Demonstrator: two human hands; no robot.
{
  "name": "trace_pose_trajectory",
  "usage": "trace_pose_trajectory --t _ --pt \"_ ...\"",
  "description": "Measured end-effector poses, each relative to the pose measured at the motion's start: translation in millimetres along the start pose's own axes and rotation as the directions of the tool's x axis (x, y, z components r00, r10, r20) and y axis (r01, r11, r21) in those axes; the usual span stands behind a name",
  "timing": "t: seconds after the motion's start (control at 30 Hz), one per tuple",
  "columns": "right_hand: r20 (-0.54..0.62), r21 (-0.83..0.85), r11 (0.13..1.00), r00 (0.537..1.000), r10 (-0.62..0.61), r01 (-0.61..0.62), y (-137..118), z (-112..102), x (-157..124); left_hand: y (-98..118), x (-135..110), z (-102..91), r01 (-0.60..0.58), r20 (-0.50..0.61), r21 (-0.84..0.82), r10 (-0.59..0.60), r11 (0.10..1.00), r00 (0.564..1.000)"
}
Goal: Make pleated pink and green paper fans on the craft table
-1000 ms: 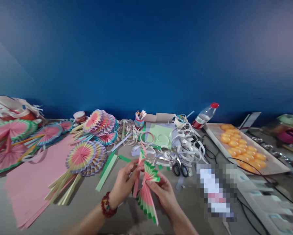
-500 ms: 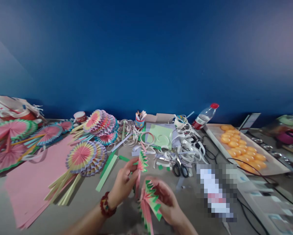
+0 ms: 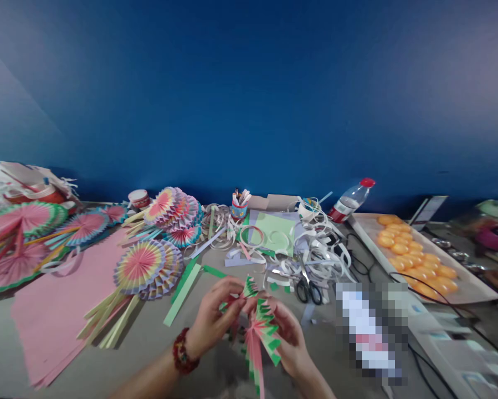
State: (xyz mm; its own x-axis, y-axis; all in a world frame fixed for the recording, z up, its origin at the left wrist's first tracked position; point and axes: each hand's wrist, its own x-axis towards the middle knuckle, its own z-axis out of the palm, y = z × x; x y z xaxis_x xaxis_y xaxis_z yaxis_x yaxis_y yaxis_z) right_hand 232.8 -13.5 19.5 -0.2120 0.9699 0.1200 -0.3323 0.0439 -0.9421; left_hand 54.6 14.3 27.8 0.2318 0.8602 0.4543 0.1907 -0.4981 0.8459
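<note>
My left hand (image 3: 213, 316), with a red bead bracelet on the wrist, pinches the upper part of a pleated pink paper fan with green zigzag edges (image 3: 259, 335). My right hand (image 3: 288, 335) grips the same fan from the right, fingers curled round its folds. The fan is held just above the grey table (image 3: 149, 343), partly spread, with its pink pleats hanging down between my hands.
Finished round paper fans (image 3: 143, 266) lie to the left beside pink paper sheets (image 3: 57, 310). White paper strips (image 3: 315, 244), black scissors (image 3: 307, 288), a green sheet (image 3: 276, 230), a cup of sticks (image 3: 238, 208), a red-capped bottle (image 3: 350, 197) and a tray of orange pieces (image 3: 415, 255) stand beyond.
Both hands have come lower and closer together. The fan has turned and folded in; its upper tip now sits between my two hands.
</note>
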Motion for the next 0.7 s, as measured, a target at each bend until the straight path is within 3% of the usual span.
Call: trace_pose_trajectory --t 0.1,0.27,0.43,0.57,0.7 --pt "0.021 -0.004 0.998 0.998 -0.065 0.065 1 -2 0 1 5 -1.9 -0.152 0.023 0.093 0.150 0.984 0.988" --pt "0.030 -0.118 0.975 0.982 -0.188 0.190 1 -6 2 0 5 -6.6 -0.380 0.064 0.284 0.378 0.880 0.924" --pt "0.084 -0.239 0.924 0.954 -0.287 0.299 -9 -9 3 -2 3 -10.0 -0.427 0.137 0.314 0.404 0.848 0.904" --pt "0.183 -0.243 0.922 0.948 -0.260 0.300 -17 -12 3 0 4 -12.5 -0.448 0.173 0.285 0.414 0.847 0.894" --pt "0.201 -0.280 0.897 0.935 -0.293 0.341 -17 -16 4 0 3 -12.5 -0.439 0.187 0.269 0.400 0.857 0.897"
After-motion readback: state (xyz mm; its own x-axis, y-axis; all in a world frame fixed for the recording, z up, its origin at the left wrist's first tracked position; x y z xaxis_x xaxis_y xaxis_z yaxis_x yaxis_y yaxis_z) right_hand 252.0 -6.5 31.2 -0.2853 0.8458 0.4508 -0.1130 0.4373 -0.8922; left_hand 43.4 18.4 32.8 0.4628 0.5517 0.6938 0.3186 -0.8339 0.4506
